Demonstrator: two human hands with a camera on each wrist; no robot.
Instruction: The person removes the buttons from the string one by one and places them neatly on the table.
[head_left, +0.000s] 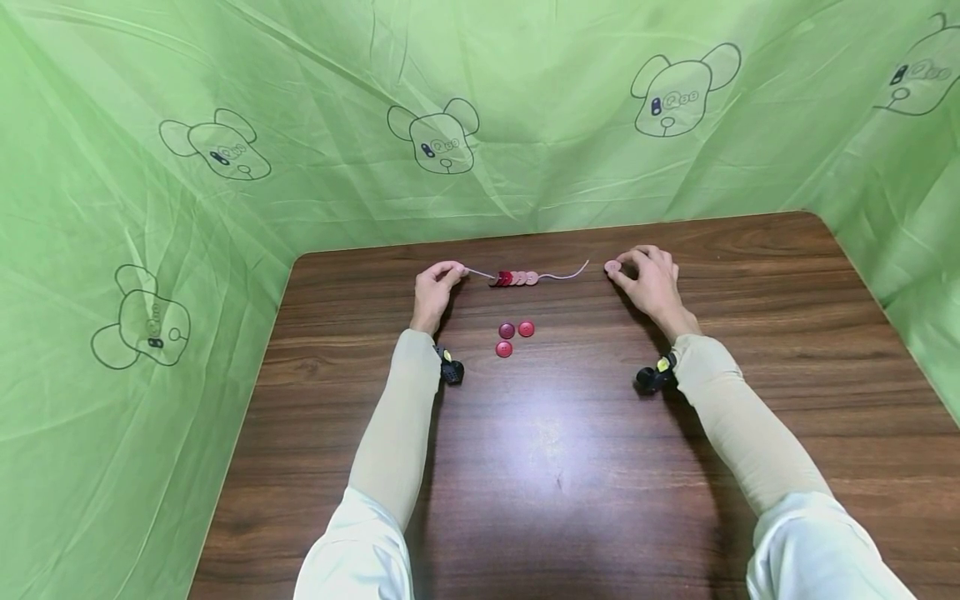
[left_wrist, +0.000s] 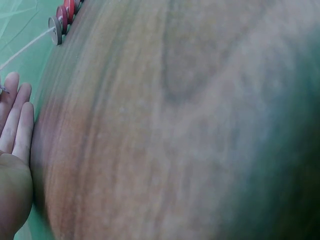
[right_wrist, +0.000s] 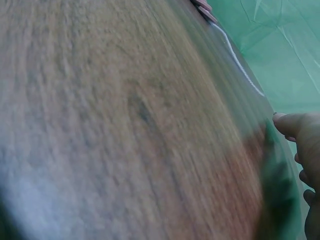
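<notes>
Between thumb and fingers, my left hand (head_left: 435,292) pinches one end of a pale string (head_left: 480,273). Several buttons (head_left: 519,278), dark red to pink, are threaded on it in an overlapping row. The string's free end (right_wrist: 239,65) trails to the right and curves away from the row. My right hand (head_left: 652,279) pinches a pink button (head_left: 612,267) just right of that free end, not touching it. In the right wrist view the thumb (right_wrist: 290,124) hides most of this button. The left wrist view shows the string running taut from the fingers to a grey-looking button (left_wrist: 55,31).
Three loose buttons lie nearer to me: a purple button (head_left: 507,331), a red button (head_left: 527,329) and another red button (head_left: 504,349). All rest on a brown wooden table (head_left: 540,500). Green cloth (head_left: 525,192) hangs behind its far edge and at the sides.
</notes>
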